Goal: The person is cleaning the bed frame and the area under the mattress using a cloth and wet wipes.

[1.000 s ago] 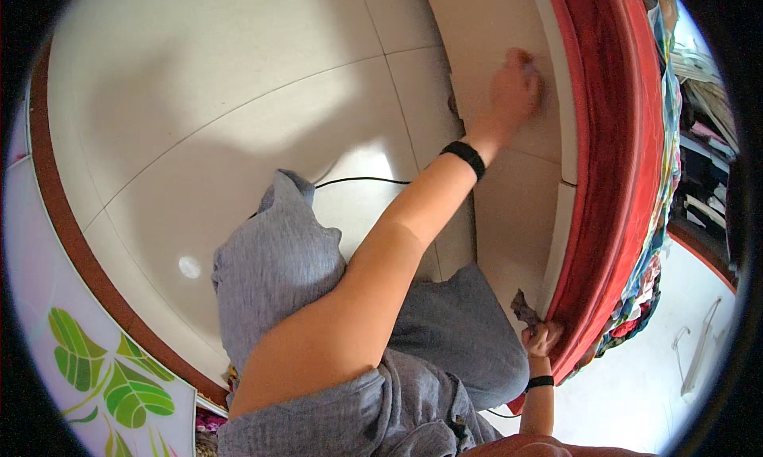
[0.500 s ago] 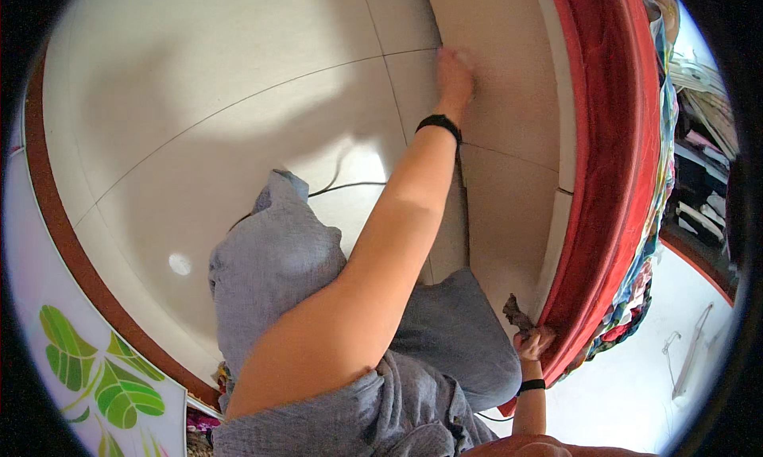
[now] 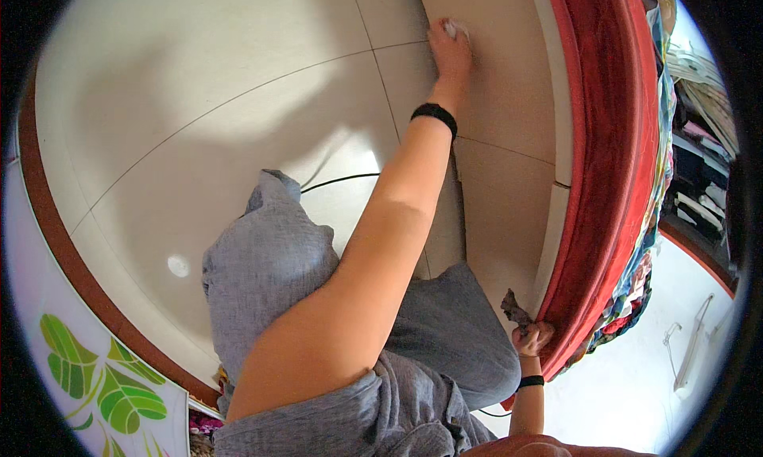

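Head view: left hand [image 3: 450,50] fingers pressing small white cloth [image 3: 455,29] on beige tile; right hand [image 3: 531,338] pinching dark scrap [image 3: 513,307].

**One head camera, looking straight down**

I had a single fisheye view from the wearer's head. It faced down past the grey trousers [image 3: 318,298] onto the tiled floor [image 3: 199,123], close above the arms, its edges bending hard.

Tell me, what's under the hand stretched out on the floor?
A bit of white cloth peeks out past the left hand, lying on the tiled floor. The hand covers the rest.
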`<state>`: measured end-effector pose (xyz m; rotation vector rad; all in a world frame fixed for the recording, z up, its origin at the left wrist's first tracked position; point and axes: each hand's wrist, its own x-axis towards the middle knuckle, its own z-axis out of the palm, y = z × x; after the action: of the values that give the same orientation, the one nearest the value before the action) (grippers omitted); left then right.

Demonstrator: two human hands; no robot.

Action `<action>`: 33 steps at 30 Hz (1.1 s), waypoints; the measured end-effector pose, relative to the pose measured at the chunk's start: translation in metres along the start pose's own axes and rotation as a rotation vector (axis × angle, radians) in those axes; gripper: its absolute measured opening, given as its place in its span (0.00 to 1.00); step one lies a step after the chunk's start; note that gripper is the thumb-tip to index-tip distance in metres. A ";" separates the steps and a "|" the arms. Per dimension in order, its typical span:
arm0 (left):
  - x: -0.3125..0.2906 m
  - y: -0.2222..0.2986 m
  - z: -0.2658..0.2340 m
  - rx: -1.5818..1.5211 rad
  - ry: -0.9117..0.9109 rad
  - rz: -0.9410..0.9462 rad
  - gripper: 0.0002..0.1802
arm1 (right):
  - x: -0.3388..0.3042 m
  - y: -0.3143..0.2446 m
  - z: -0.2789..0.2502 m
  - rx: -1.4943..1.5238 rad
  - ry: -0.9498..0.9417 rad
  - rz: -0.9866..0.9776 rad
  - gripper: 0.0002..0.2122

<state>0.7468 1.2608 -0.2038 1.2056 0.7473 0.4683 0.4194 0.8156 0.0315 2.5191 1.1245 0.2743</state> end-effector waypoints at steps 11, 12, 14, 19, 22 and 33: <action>-0.003 -0.049 0.010 0.137 0.008 0.091 0.29 | 0.001 -0.001 0.008 0.040 0.026 0.010 0.09; -0.004 -0.050 0.012 0.135 0.009 0.089 0.29 | -0.003 0.001 0.007 0.020 0.013 0.020 0.09; -0.002 -0.051 0.015 0.194 -0.004 0.069 0.31 | -0.011 0.005 0.006 -0.003 0.000 0.026 0.09; 0.002 -0.044 0.009 0.214 -0.098 -0.165 0.32 | -0.005 0.000 0.009 0.038 -0.035 0.009 0.08; -0.025 -0.031 0.016 0.669 -0.009 0.137 0.32 | -0.006 0.004 0.008 0.077 -0.047 0.016 0.09; -0.109 0.083 0.019 -0.014 -0.127 0.759 0.28 | -0.008 0.003 0.008 0.062 -0.027 -0.012 0.10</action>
<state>0.6914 1.1992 -0.0932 1.4725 0.1495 1.0034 0.4186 0.8061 0.0253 2.5609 1.1542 0.2043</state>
